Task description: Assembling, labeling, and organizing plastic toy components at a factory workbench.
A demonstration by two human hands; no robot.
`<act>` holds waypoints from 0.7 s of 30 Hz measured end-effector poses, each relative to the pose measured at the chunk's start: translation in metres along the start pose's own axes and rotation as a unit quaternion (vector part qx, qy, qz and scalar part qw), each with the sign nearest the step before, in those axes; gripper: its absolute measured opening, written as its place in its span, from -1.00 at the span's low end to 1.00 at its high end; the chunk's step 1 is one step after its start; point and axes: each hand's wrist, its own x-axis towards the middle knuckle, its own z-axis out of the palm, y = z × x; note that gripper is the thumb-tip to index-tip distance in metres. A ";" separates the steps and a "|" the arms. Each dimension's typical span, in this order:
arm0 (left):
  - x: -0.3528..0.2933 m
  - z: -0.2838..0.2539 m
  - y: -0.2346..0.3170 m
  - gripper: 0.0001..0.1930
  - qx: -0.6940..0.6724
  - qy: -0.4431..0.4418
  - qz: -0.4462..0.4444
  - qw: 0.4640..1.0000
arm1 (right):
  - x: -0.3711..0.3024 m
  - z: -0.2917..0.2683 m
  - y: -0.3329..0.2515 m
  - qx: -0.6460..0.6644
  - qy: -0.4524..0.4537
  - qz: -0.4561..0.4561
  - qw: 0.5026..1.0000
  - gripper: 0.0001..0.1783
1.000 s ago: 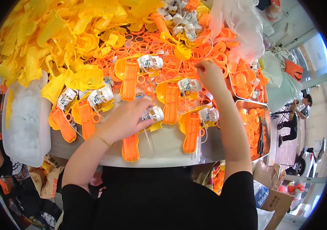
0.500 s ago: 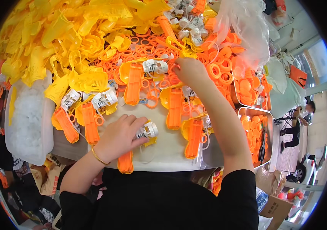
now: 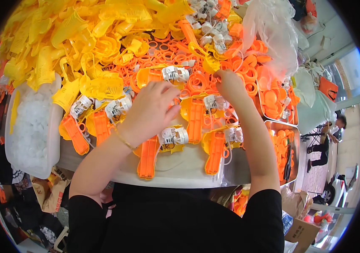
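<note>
My left hand (image 3: 157, 105), fingers apart, hovers over the middle of the table. Under it, partly hidden, lies a yellow shell half with an orange handle piece and a white mechanism (image 3: 175, 74). My right hand (image 3: 230, 84) has its fingers curled together at the edge of the orange ring heap (image 3: 199, 82); what they pinch, if anything, is hidden. Nearest me lies another assembly with an orange handle piece (image 3: 148, 158) and a white mechanism (image 3: 173, 136). Similar orange handle pieces in yellow shells (image 3: 195, 120) lie to the right, and more (image 3: 75, 135) to the left.
Yellow plastic shells (image 3: 104, 21) are piled high at the far left. A white tub (image 3: 53, 147) of clear pieces stands at left. On the right are metal trays (image 3: 296, 168) with orange discs and black-handled tweezers or scissors. Clear plastic bags (image 3: 272, 33) hang over the far right.
My left hand has let go of the near white mechanism and moved farther forward over the table. My right hand has shifted right, away from the far middle assembly.
</note>
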 end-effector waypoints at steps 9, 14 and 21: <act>-0.020 -0.012 0.028 -0.72 -0.016 -0.046 0.036 0.998 | 0.013 0.036 -0.027 -0.072 0.021 -0.116 0.990 -0.85; -0.081 -0.023 0.013 -0.70 0.022 -0.052 0.011 0.998 | 0.015 0.021 -0.030 0.001 0.035 -0.088 0.995 -0.90; -0.122 -0.015 0.006 -0.60 -0.013 0.033 -0.152 0.988 | -0.114 -0.008 -0.118 0.344 -0.205 -0.210 0.892 -0.87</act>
